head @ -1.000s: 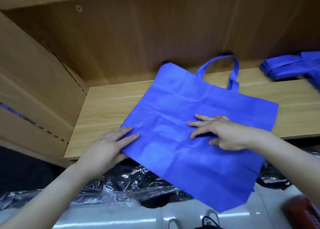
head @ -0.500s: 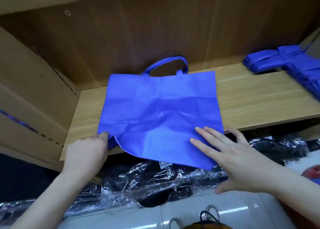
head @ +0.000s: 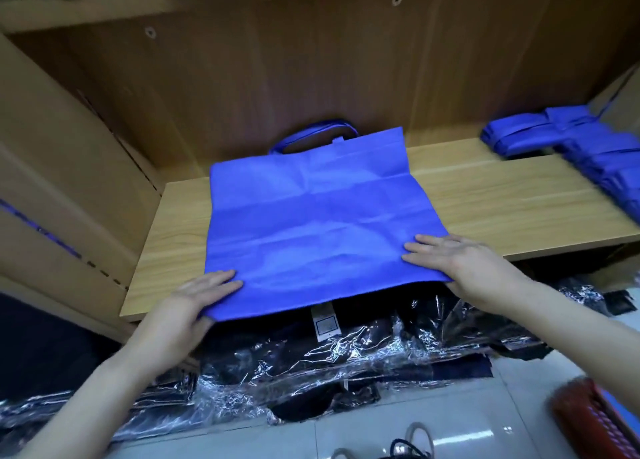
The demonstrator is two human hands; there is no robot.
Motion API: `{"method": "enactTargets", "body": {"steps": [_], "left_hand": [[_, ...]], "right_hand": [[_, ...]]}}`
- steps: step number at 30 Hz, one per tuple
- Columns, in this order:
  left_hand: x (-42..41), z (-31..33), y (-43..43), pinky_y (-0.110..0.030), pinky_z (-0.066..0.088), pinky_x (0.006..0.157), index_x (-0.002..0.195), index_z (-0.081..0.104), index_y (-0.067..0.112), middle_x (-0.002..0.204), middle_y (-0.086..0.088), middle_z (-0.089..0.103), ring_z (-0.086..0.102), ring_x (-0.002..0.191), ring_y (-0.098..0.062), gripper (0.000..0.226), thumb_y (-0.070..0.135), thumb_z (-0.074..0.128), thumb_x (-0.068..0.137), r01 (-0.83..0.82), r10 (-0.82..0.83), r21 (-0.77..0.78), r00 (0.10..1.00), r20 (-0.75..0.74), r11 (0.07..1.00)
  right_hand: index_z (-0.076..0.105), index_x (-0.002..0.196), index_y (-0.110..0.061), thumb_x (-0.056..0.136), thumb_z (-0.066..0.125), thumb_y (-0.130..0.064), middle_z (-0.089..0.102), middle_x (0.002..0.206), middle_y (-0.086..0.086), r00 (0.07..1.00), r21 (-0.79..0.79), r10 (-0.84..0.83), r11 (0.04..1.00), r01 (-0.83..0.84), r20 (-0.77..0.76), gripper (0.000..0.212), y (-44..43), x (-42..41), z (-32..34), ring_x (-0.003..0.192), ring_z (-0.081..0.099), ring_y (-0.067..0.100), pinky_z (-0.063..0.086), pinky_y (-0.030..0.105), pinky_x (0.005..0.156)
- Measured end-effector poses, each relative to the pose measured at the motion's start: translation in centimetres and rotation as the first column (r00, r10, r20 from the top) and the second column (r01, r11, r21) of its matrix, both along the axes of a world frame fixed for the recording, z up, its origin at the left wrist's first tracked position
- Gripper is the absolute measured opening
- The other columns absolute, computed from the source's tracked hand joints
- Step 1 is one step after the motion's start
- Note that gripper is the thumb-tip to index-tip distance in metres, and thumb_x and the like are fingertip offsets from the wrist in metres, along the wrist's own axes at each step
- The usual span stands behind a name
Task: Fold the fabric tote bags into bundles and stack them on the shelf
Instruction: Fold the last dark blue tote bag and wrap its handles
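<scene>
The blue tote bag (head: 311, 223) lies flat on the wooden shelf (head: 502, 198), its handles (head: 311, 134) toward the back panel and its near edge hanging over the shelf front. The left hand (head: 187, 306) pinches the near-left corner (fingers on top, thumb hidden under the cloth). The right hand (head: 460, 268) presses the near-right corner with straight fingers. Folded blue bundles (head: 571, 146) sit at the shelf's right end, partly cut off. Below, dark goods in shiny plastic (head: 311, 365) cover the tiled floor (head: 381, 434), and a red basket (head: 595, 424) is blurred.
</scene>
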State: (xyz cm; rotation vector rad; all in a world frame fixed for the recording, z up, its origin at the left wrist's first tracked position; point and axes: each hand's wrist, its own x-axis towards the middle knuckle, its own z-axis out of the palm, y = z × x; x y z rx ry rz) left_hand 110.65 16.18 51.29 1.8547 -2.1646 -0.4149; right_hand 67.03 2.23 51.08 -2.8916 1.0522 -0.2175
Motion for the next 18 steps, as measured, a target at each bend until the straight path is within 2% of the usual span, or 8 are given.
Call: {"method": "enactTargets", "body": {"steps": [3, 4, 6, 8, 10, 12, 15, 18], "left_hand": [[-0.2, 1.4, -0.5, -0.012, 0.042, 0.088, 0.087, 0.066, 0.06, 0.1, 0.027, 0.07, 0.061, 0.093, 0.008, 0.046, 0.014, 0.067, 0.088, -0.262, 0.274, 0.083, 0.898, -0.343, 0.961], [-0.7, 1.8, -0.8, -0.016, 0.045, 0.076, 0.082, 0.072, 0.043, 0.085, 0.018, 0.073, 0.061, 0.079, 0.003, 0.023, 0.022, 0.065, 0.088, -0.313, 0.326, 0.101, 0.854, -0.406, 0.944], [-1.9, 2.0, -1.5, -0.01, 0.042, 0.06, 0.076, 0.072, 0.018, 0.067, 0.016, 0.069, 0.057, 0.063, 0.005, 0.018, 0.021, 0.062, 0.091, -0.403, 0.419, 0.152, 0.739, -0.528, 0.902], [-2.4, 2.1, -2.1, -0.002, 0.041, 0.058, 0.083, 0.072, 0.017, 0.068, 0.022, 0.069, 0.059, 0.061, 0.012, 0.014, 0.018, 0.062, 0.092, -0.455, 0.463, 0.196, 0.608, -0.644, 0.869], [-2.5, 2.0, -2.3, -0.003, 0.045, 0.063, 0.084, 0.074, 0.018, 0.077, 0.018, 0.073, 0.062, 0.068, 0.01, 0.013, 0.019, 0.064, 0.091, -0.464, 0.481, 0.222, 0.567, -0.669, 0.857], [-2.1, 1.9, -2.0, -0.015, 0.048, 0.073, 0.083, 0.076, 0.018, 0.083, 0.009, 0.075, 0.064, 0.075, -0.001, 0.008, 0.019, 0.07, 0.088, -0.47, 0.513, 0.254, 0.582, -0.631, 0.845], [-1.4, 1.9, -1.2, -0.024, 0.046, 0.085, 0.079, 0.076, 0.02, 0.09, 0.006, 0.075, 0.065, 0.087, -0.007, 0.011, 0.012, 0.082, 0.074, -0.451, 0.519, 0.264, 0.677, -0.521, 0.853], [-1.7, 1.6, -0.3, -0.023, 0.036, 0.099, 0.083, 0.076, 0.033, 0.107, 0.021, 0.067, 0.053, 0.111, -0.004, 0.016, 0.025, 0.083, 0.071, -0.428, 0.45, 0.14, 0.837, -0.311, 0.893]], "right_hand": [[0.07, 0.116, -0.02, 0.088, 0.066, -0.034, 0.069, 0.115, -0.011, 0.972, 0.272, -0.209, 0.946, 0.174, 0.105, 0.031, -0.8, -1.2, 0.8, 0.112, 0.063, 0.009, 0.051, 0.032, 0.093], [0.074, 0.101, -0.018, 0.085, 0.06, -0.057, 0.072, 0.093, -0.015, 0.945, 0.352, -0.298, 0.906, 0.235, 0.136, 0.044, -1.1, -1.3, 1.3, 0.091, 0.066, 0.006, 0.051, 0.026, 0.08], [0.065, 0.07, -0.014, 0.076, 0.05, -0.074, 0.051, 0.059, -0.015, 0.865, 0.496, -0.43, 0.827, 0.264, 0.257, 0.063, -1.4, -1.0, 1.9, 0.057, 0.046, 0.005, 0.038, 0.023, 0.056], [0.068, 0.068, -0.013, 0.08, 0.064, -0.051, 0.057, 0.059, -0.015, 0.757, 0.646, -0.543, 0.733, 0.214, 0.365, 0.039, -1.5, -0.5, 2.2, 0.058, 0.048, 0.002, 0.038, 0.019, 0.054], [0.072, 0.079, -0.013, 0.085, 0.07, -0.033, 0.069, 0.066, -0.004, 0.706, 0.686, -0.599, 0.693, 0.221, 0.377, 0.021, -1.7, -0.2, 1.8, 0.064, 0.054, 0.004, 0.045, 0.023, 0.062], [0.07, 0.081, -0.012, 0.085, 0.069, -0.04, 0.067, 0.071, 0.007, 0.739, 0.614, -0.558, 0.748, 0.251, 0.378, 0.028, -2.2, -0.5, 1.1, 0.065, 0.051, 0.009, 0.043, 0.028, 0.063], [0.069, 0.083, -0.014, 0.075, 0.057, -0.074, 0.067, 0.08, 0.003, 0.821, 0.547, -0.426, 0.82, 0.172, 0.38, 0.061, -2.2, -0.9, 0.5, 0.078, 0.058, 0.012, 0.046, 0.03, 0.076], [0.069, 0.078, -0.028, 0.068, 0.048, -0.086, 0.064, 0.08, -0.001, 0.838, 0.534, -0.39, 0.833, 0.144, 0.383, 0.062, -2.3, -1.5, 0.5, 0.087, 0.058, 0.007, 0.041, 0.014, 0.077]]}}
